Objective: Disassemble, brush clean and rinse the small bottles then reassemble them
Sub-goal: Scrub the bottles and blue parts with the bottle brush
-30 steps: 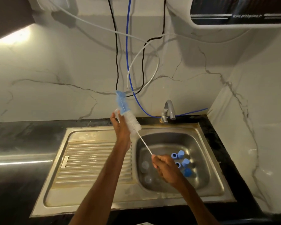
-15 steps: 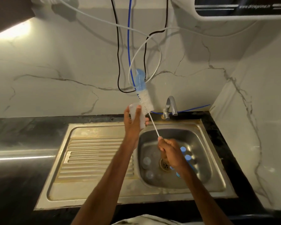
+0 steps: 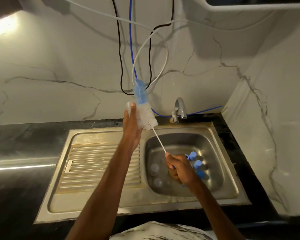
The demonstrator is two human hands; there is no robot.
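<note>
small bottle (image 3: 129,106): clear, held up over the back edge of the sink, just left of the tap and well above the basin; blurred, so its details are unclear.
shirt (image 3: 156,231): a pale marbled patch at the bottom edge, nearest the camera.
sink (image 3: 93,211): steel, set into a dark counter (image 3: 16,135); the ribbed drainboard (image 3: 100,167) is on the left, the basin on the right.
right hand (image 3: 178,168): over the basin, fingers curled tight round the brush handle, whose blue end shows below the fist.
clear bottles (image 3: 154,168): at least two lie in the left part of the basin, close together.
blue caps (image 3: 197,164): a cluster in the right part of the basin, just behind the right hand and partly hidden by it.
left hand (image 3: 131,129): raised, its fingers wrapped round the small bottle, one fingertip near the bottle's top.
brush (image 3: 146,116): a thin white stem slants up and left from the right hand; the white bristles lie against the bottle's right side, and the blue tip sticks out above. Whether any bristles are inside the bottle cannot be told.
tap (image 3: 179,108): chrome, at the back rim of the sink, right of the brush.
wall (image 3: 59,58): pale marble with grey veins; a black cable (image 3: 119,49), a blue tube (image 3: 131,40) and a looping white tube (image 3: 163,70) hang down it.
</note>
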